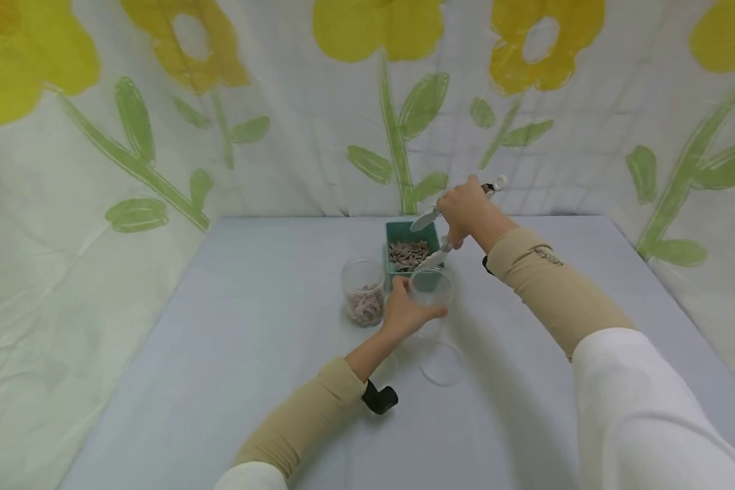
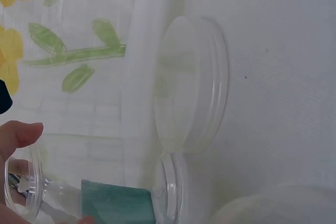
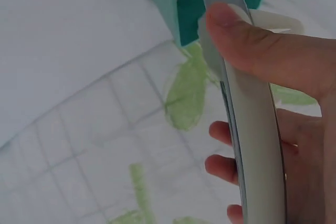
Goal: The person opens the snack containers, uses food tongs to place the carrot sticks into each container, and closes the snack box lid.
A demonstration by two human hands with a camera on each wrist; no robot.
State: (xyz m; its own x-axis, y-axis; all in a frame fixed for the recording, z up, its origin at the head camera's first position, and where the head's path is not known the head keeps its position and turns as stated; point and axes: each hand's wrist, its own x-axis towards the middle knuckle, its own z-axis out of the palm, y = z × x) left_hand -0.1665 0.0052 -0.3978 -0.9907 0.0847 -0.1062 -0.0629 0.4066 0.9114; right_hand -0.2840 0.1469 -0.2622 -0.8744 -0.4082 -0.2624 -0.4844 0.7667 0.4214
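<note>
My left hand (image 1: 407,312) grips a clear plastic jar (image 1: 431,289) just in front of a teal bin (image 1: 412,229). In the left wrist view the jar's rim (image 2: 37,182) sits between thumb and fingers. Light brownish, shred-like pieces (image 1: 409,254) lie in the bin. My right hand (image 1: 468,209) holds white-and-grey tongs (image 3: 257,140) above the bin's right side. Their arms are spread, one tip (image 1: 431,260) low by the bin's front rim and the jar's mouth. A second clear jar (image 1: 363,275), partly filled with pinkish-brown strips (image 1: 365,306), stands left of my left hand.
A clear round lid (image 1: 442,363) lies on the pale table (image 1: 251,327) in front of the held jar. Another clear lid (image 1: 384,371) shows partly behind my left wrist. A white sheet with painted flowers (image 1: 306,136) hangs right at the table's back edge.
</note>
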